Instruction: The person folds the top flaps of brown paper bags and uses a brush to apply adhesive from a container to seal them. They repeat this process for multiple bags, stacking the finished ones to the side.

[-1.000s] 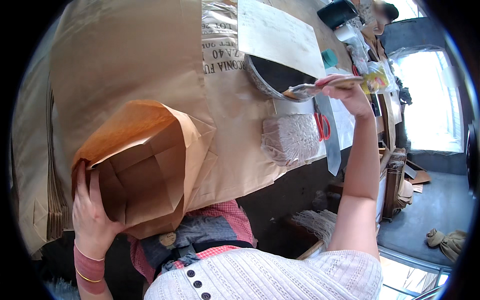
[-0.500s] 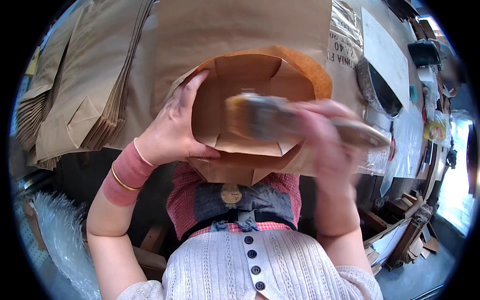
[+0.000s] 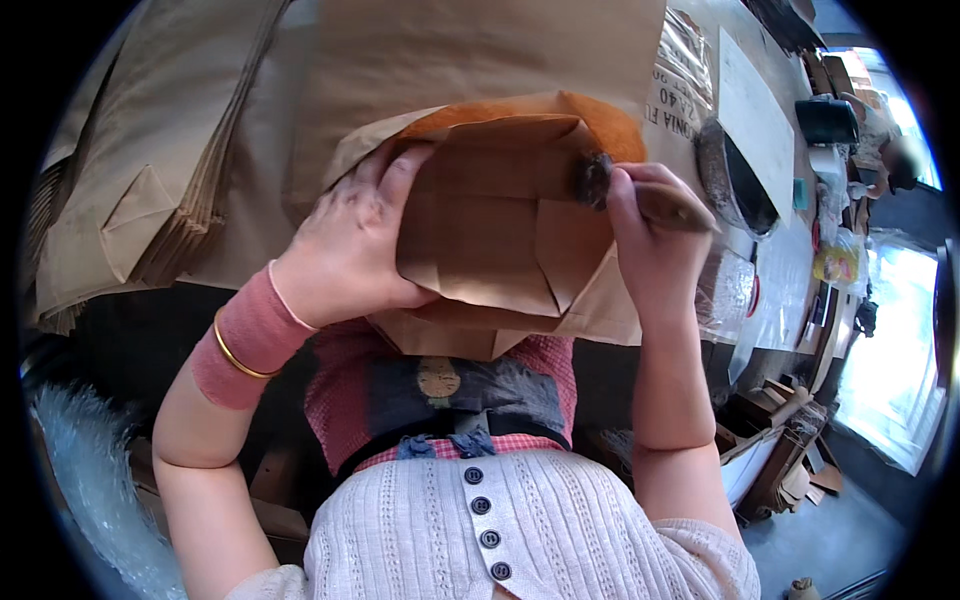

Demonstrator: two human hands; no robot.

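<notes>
A brown paper bag [image 3: 480, 220] stands with its mouth toward me, the inside and fold lines showing. A wet-looking orange-brown band [image 3: 612, 125] runs along its far rim. My left hand [image 3: 355, 235] grips the bag's left side, thumb at the near rim and fingers at the far rim. In my right hand [image 3: 650, 245] is a wide brush [image 3: 675, 205], held by its wooden handle. Its dark head is at the right edge of the bag's mouth; the bristle tips are hard to make out.
Stacked folded paper bags [image 3: 150, 150] lie at left, and brown paper [image 3: 480, 50] covers the table beyond. To the right are a dark-bottomed trough [image 3: 740, 180], a white board [image 3: 765, 110] and clear plastic [image 3: 725, 290]. Another person [image 3: 880, 145] is far right. Plastic strips [image 3: 95, 490] lie lower left.
The brush has moved right, from over the middle of the bag's mouth to its right edge. My left hand keeps its grip while the bag has tilted slightly.
</notes>
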